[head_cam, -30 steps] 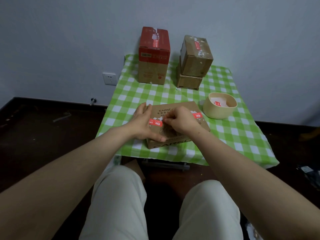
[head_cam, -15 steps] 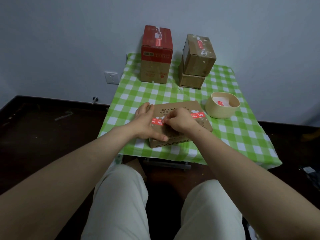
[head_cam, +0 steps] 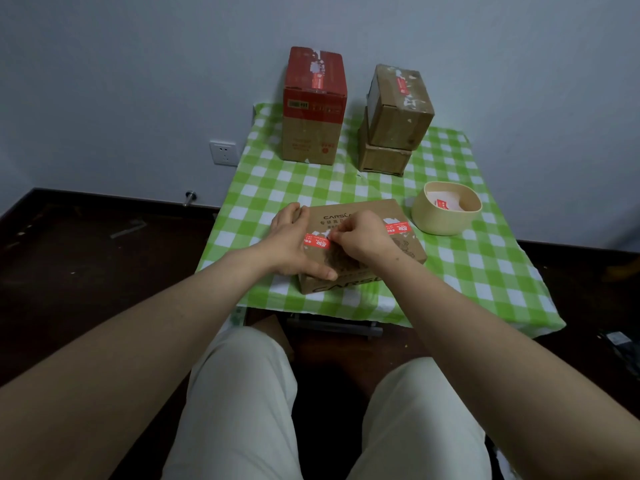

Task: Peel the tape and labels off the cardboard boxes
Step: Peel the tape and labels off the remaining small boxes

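Item: flat box (head_cam: 367,216) on checked cloth (head_cam: 467,271), near front edge. L hand (head_cam: 292,245) grips box's left end, thumb on front face. R hand (head_cam: 363,239) fingers curled, apparently pinching torn end of red tape (head_cam: 316,242) on lid.

Desk (head_cam: 334,329): small, set against the far wall; a grey metal frame bar shows under its near edge.
Tablecloth (head_cam: 460,268): green-and-white check, covers the whole top and hangs over the near and right edges.
Bowl (head_cam: 440,221): pale beige, rounded, upright on the cloth at the right of the desk.
Wall (head_cam: 138,81): plain, pale grey.
Socket (head_cam: 224,153): white, on the wall just left of the desk.
Skirting (head_cam: 86,199): dark, along the foot of the wall.
Metal stud (head_cam: 189,197): small, silvery, at the skirting below the socket.
Floor (head_cam: 86,271): dark brown, on both sides of the desk.
Trousers (head_cam: 239,410): cream, two thighs in the near foreground.
Dark object (head_cam: 620,344): on the floor at the right edge, too blurred to identify.
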